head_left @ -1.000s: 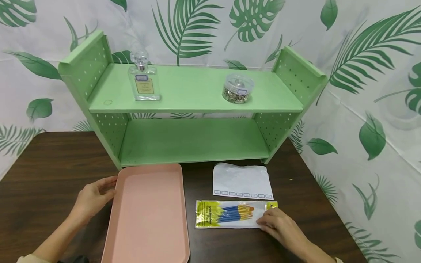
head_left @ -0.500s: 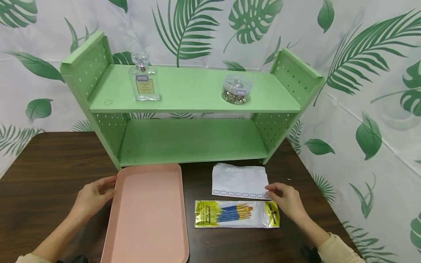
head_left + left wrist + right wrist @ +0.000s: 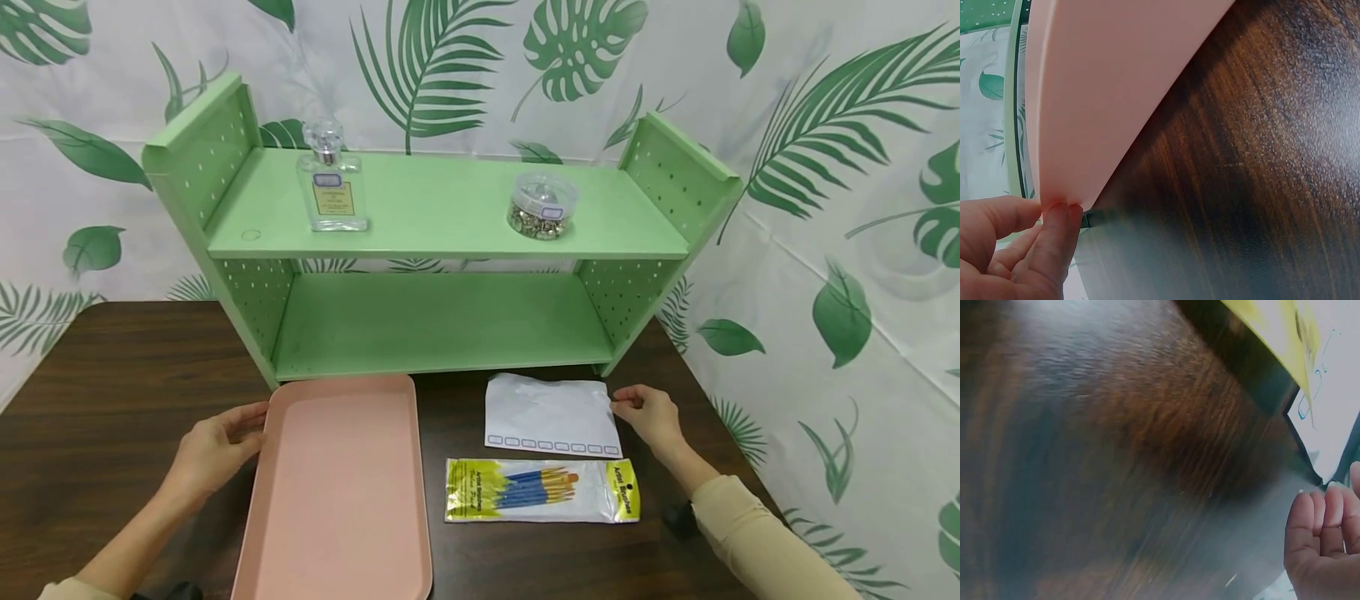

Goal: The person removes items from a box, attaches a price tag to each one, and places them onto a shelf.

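A pink tray (image 3: 345,500) lies lengthwise on the dark wooden table, its far end close to the shelf. My left hand (image 3: 212,450) holds its left rim near the far corner. In the left wrist view the fingertips and thumb meet the tray's edge (image 3: 1069,125). On the right, a white sheet (image 3: 551,412) with a row of small blue-framed labels lies flat. My right hand (image 3: 648,417) is at its right edge, fingertips right at the border and fingers loosely bent. Just in front of the sheet is a packet of artist brushes (image 3: 542,490), yellow-ended and see-through.
A green two-tier shelf (image 3: 450,321) stands behind the tray and sheet. On its upper board are a glass perfume bottle (image 3: 332,183) and a round clear jar (image 3: 542,208) of small metal pieces. Leaf-printed cloth (image 3: 832,208) hangs behind and along the right side.
My right hand has left the brush packet and moved away from me, up along the sheet's right edge. The left hand stays at the tray; tray and packet look unmoved.
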Demonstrator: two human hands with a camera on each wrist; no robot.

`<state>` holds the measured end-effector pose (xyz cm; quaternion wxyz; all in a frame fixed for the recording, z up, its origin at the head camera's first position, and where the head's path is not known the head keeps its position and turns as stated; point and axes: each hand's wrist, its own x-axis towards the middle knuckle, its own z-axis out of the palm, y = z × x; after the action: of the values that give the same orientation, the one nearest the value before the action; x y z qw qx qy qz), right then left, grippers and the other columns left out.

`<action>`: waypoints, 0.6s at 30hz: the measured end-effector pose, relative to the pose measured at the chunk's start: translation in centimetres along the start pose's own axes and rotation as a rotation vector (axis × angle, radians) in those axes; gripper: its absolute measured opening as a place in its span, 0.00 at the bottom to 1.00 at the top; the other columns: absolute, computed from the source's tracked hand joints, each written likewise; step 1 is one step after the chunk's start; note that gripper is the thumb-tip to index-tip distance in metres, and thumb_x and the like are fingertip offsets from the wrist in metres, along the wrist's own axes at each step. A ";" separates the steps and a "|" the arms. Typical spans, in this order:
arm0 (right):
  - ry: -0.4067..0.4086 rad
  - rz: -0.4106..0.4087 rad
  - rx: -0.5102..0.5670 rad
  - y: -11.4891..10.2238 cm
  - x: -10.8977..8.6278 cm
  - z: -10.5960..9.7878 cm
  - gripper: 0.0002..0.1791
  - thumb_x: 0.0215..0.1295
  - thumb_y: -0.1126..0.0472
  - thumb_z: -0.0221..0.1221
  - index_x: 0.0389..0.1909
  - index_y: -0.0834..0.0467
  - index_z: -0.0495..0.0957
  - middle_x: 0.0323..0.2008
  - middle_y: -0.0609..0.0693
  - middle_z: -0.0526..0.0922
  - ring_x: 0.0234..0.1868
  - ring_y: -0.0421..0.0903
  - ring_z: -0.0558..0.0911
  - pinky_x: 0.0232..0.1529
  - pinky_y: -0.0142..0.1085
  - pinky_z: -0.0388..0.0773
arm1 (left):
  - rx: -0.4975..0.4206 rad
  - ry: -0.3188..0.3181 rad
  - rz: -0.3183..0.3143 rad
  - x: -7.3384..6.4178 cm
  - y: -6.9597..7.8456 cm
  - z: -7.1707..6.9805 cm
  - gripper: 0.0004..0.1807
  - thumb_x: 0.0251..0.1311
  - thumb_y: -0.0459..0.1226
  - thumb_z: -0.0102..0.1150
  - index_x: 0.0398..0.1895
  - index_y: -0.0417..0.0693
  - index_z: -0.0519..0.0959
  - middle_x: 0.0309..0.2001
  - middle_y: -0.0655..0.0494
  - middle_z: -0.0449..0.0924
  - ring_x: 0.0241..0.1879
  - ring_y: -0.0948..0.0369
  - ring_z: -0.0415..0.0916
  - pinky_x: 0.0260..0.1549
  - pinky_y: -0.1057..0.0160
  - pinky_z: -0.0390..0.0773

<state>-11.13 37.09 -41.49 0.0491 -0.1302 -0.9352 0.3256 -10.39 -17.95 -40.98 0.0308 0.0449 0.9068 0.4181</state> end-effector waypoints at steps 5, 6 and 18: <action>-0.013 0.042 -0.022 -0.1 0.8 0.7 0.12 0.57 0.67 0.62 0.39 0.70 0.78 0.31 0.59 0.80 0.29 0.48 0.75 0.27 0.33 0.72 | 0.004 -0.002 -0.002 0.1 -0.1 0.0 0.23 0.62 0.33 0.55 0.59 0.29 0.69 0.52 0.35 0.77 0.34 0.77 0.75 0.29 0.74 0.76; -0.016 0.048 -0.027 -0.1 0.8 0.8 0.12 0.57 0.67 0.63 0.39 0.70 0.78 0.30 0.59 0.80 0.29 0.47 0.75 0.27 0.33 0.72 | 0.003 -0.003 -0.004 0.1 -0.1 0.1 0.23 0.62 0.33 0.55 0.59 0.29 0.69 0.52 0.34 0.77 0.34 0.78 0.75 0.29 0.74 0.76; -0.009 0.074 -0.091 -0.4 1.1 1.4 0.12 0.56 0.64 0.64 0.35 0.69 0.76 0.28 0.58 0.78 0.28 0.48 0.75 0.26 0.35 0.68 | -0.018 0.003 0.002 0.1 -0.2 0.1 0.23 0.62 0.32 0.55 0.59 0.29 0.70 0.52 0.34 0.77 0.35 0.78 0.75 0.30 0.75 0.76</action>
<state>-12.50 36.30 -42.34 0.0267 -0.1654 -0.9438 0.2850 -10.46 -18.02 -41.21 0.0294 0.0448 0.9031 0.4261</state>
